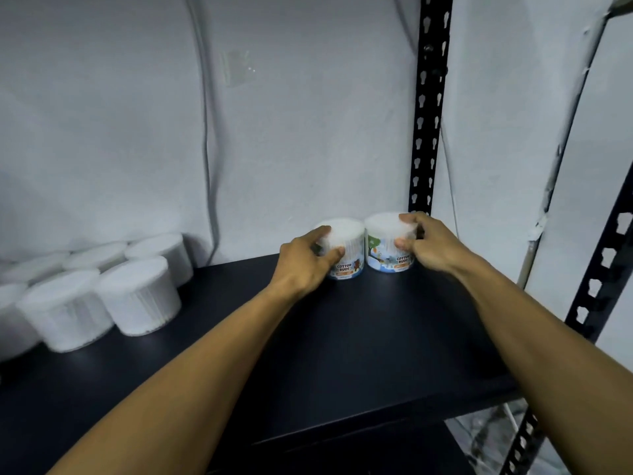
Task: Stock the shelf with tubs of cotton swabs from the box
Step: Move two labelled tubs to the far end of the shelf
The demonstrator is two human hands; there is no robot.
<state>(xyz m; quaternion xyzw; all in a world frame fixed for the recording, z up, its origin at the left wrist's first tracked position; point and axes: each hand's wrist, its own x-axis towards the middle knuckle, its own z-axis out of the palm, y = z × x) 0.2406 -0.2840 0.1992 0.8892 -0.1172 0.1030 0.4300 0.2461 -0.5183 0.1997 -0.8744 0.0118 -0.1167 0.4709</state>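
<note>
My left hand (305,260) grips 1 tub (344,250), my right hand (430,246) another tub (385,246), touching, at 12 o'clock on the shelf (342,337).

Bare shelf (308,354) lies between stacked tubs (102,296) and upright post (428,132).

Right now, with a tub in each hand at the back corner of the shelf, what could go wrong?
1. The left tub and right tub stand very close; letting go unevenly could knock one over.
2. The right hand is by the black upright, so it may bump it when pulling back.
</note>
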